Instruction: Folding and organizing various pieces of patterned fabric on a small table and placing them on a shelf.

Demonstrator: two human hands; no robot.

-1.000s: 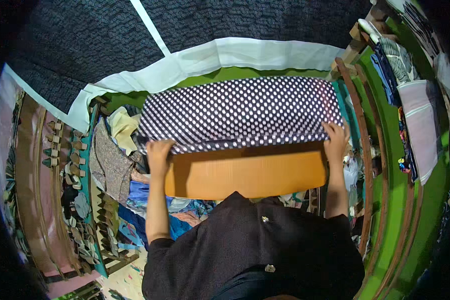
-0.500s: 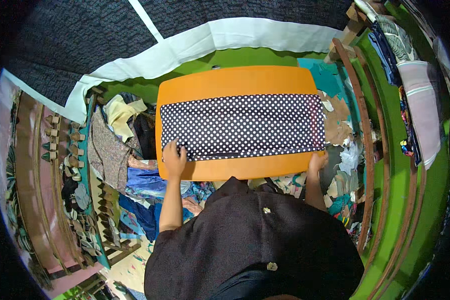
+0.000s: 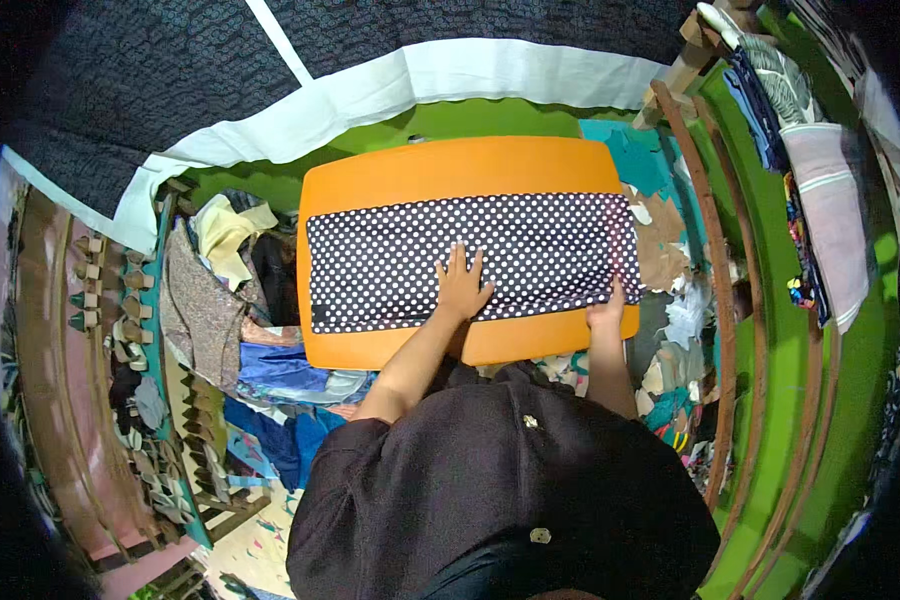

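A folded black cloth with white polka dots point(image 3: 390, 260) lies lengthwise across an orange table point(image 3: 460, 165). My left hand point(image 3: 460, 290) rests flat on the middle of its near half, fingers spread. At the cloth's near right corner is my right hand point(image 3: 605, 308), its fingers drawn together on the hem, with one finger reaching up over the dots. The underside of this grip is hidden. Small ripples show in the fabric near the right end.
Clothes and fabric pieces, including a yellow cloth point(image 3: 228, 235) and a blue cloth point(image 3: 280, 368), are heaped left of the table. Scraps point(image 3: 685, 315) lie along its right side. Wooden rails point(image 3: 715, 250) run at the right, with a pale pink cloth point(image 3: 825, 200) hanging beyond.
My left hand has moved right, from the cloth's near left corner to its middle. My right hand has shifted slightly left and up, from the table edge onto the cloth's corner.
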